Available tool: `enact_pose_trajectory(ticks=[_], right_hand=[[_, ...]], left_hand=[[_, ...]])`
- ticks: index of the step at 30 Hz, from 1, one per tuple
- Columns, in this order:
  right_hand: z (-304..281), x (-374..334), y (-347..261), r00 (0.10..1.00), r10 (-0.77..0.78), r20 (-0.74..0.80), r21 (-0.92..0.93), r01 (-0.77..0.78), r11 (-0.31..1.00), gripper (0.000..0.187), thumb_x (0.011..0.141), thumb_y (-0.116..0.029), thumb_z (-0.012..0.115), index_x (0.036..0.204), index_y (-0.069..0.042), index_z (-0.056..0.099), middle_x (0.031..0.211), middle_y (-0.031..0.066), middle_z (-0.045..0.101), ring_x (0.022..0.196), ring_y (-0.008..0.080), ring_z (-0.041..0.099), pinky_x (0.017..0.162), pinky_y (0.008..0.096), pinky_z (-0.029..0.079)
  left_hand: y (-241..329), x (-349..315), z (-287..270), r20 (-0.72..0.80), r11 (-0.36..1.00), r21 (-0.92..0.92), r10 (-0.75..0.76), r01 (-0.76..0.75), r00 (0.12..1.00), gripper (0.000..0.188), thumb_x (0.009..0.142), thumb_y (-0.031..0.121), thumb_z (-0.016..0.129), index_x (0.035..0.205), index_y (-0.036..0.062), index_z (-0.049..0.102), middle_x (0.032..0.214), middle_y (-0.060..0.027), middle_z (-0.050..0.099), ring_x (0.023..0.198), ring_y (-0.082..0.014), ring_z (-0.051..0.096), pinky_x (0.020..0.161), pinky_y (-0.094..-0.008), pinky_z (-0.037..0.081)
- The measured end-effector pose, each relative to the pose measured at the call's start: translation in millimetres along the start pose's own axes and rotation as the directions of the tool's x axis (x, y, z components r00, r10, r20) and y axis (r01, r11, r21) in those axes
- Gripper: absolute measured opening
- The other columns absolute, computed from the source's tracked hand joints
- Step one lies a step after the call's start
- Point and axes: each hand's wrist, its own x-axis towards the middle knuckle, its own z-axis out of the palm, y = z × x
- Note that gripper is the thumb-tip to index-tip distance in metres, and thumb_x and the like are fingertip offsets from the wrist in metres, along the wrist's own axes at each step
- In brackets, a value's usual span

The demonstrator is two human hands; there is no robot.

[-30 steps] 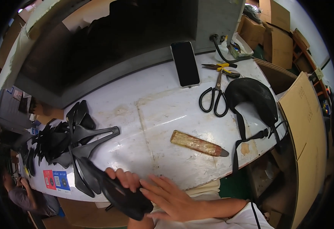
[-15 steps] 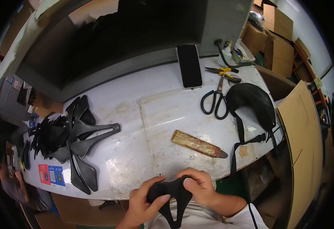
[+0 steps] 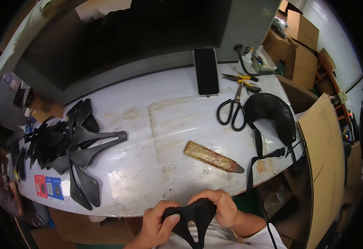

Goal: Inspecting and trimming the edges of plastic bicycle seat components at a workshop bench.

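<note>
Close to my body, below the table's front edge, I hold a black bicycle saddle piece (image 3: 184, 222), with two wide wings at the top and a narrow nose pointing down around a long opening. My left hand (image 3: 158, 222) grips its left wing, thumb on top. My right hand (image 3: 223, 207) is closed round the right wing, its fingers over the upper edge; the thumb is mostly hidden. More black saddle pieces (image 3: 86, 155) of the same forked shape lie heaped on the table at the left. A tape-wrapped knife-like tool (image 3: 210, 156) with a short dark tip lies beyond my hands.
On the white table (image 3: 135, 166) stand or lie a phone (image 3: 206, 71), black-handled scissors (image 3: 234, 110), yellow-handled pliers (image 3: 241, 78) and a black mesh pouch with straps (image 3: 272, 112). Cardboard (image 3: 323, 166) borders the right side. Another person (image 3: 17, 203) sits at far left.
The saddle piece has turned in my hands, its right wing now spread into view and its nose lower. My right thumb has left its top. The view has shifted slightly.
</note>
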Motion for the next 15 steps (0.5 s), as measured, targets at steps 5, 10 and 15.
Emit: enact_pose_trajectory(ticks=[5, 10, 15], right_hand=[[-4, 20, 20, 0.92, -0.389, -0.043, -0.621, 0.28, 0.732, 0.058, 0.106, -0.045, 0.034, 0.091, 0.004, 0.062, 0.073, 0.0149, 0.063, 0.064, 0.0298, 0.062, 0.062, 0.0378, 0.049], [-15, 9, 41, 0.808, -0.588, -0.046, -0.439, 0.512, 0.738, 0.049, 0.104, -0.035, 0.039, 0.069, -0.002, 0.052, 0.057, 0.0082, 0.046, 0.044, 0.0261, 0.045, 0.043, 0.0406, 0.032], [-9, 8, 40, 0.773, -0.633, -0.032, -0.428, 0.562, 0.708, 0.047, 0.101, -0.038, 0.049, 0.072, -0.001, 0.054, 0.062, 0.0119, 0.048, 0.048, 0.0294, 0.048, 0.046, 0.0423, 0.037]], left_hand=[[-5, -6, 25, 0.026, 0.88, 0.331, 0.353, -0.341, 0.935, 0.036, 0.089, 0.008, 0.074, 0.121, -0.0052, 0.064, 0.097, -0.0204, 0.074, 0.079, -0.035, 0.073, 0.072, -0.0403, 0.059], [-41, -11, 53, 0.058, 0.837, 0.188, 0.513, -0.514, 0.857, 0.027, 0.092, 0.026, 0.074, 0.096, -0.0003, 0.068, 0.08, -0.0175, 0.07, 0.064, -0.0338, 0.069, 0.059, -0.0432, 0.056], [-51, -2, 45, 0.072, 0.841, 0.009, 0.539, -0.541, 0.839, 0.029, 0.096, 0.027, 0.069, 0.094, -0.0016, 0.066, 0.078, -0.0166, 0.068, 0.067, -0.0346, 0.069, 0.06, -0.0426, 0.056]])
